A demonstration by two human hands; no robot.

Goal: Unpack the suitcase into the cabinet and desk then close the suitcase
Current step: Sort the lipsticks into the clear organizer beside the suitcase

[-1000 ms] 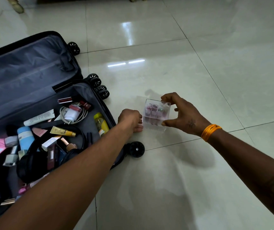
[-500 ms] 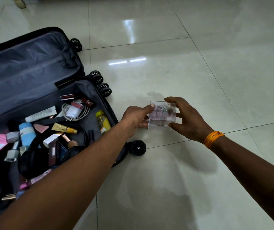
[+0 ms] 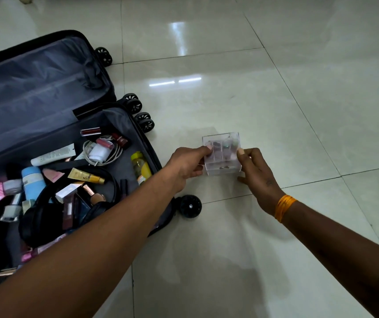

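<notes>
Both hands, left (image 3: 187, 162) & right (image 3: 256, 171), pinch clear box (image 3: 221, 154) by its sides, right of open suitcase (image 3: 46, 95), just above floor. Thin fingertip hold; tilt it & contents could spill.

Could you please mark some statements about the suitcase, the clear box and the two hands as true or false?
1. Both hands hold the clear box: left hand, right hand. True.
2. The suitcase is zipped shut. False: it lies open, with cosmetics inside.
3. The clear box is inside the suitcase. False: it is outside, over the tiled floor.
4. An orange band sits on the right wrist. True.
5. A white charger with cable lies in the suitcase. True.
</notes>
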